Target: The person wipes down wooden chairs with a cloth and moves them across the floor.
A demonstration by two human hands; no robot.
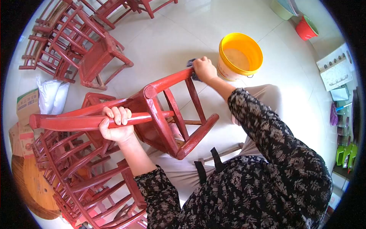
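Note:
A red wooden chair is held tilted on its side in front of me, its legs toward the right. My left hand wraps around a bar of its backrest. At the far end of a chair leg, my right hand is closed on a dark cloth pressed against the wood. Part of the cloth is hidden under the fingers. Just beyond my right hand stands a yellow bucket with cloudy, brownish water in it.
Several red chairs are stacked at the upper left and lower left. White bags and cardboard boxes lie by the left side. A red bucket stands at the upper right, near a wall shelf with green items.

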